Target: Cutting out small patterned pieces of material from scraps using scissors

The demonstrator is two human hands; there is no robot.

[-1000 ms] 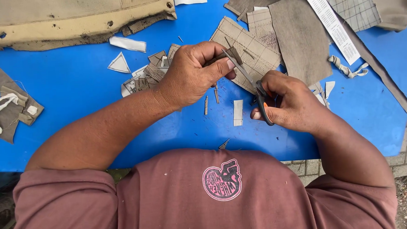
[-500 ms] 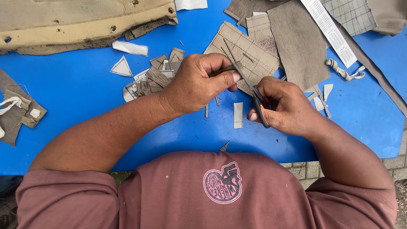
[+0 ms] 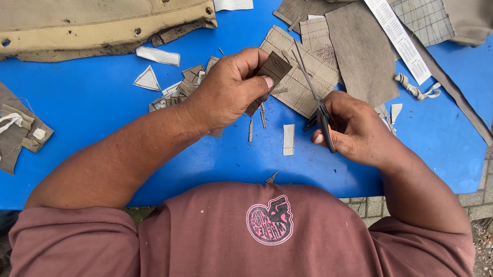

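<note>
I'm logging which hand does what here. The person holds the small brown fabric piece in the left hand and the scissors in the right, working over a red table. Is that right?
Not quite: the table is blue, not red, as the head view shows. The rest holds: the left hand pinches the small brown fabric piece, and the right hand grips the scissors.

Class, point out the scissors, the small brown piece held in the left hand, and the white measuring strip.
scissors (image 3: pixel 311 88): head view, on the blade.
small brown piece (image 3: pixel 274 69): head view, its middle.
white measuring strip (image 3: pixel 394 32): head view, mid-length.
</note>
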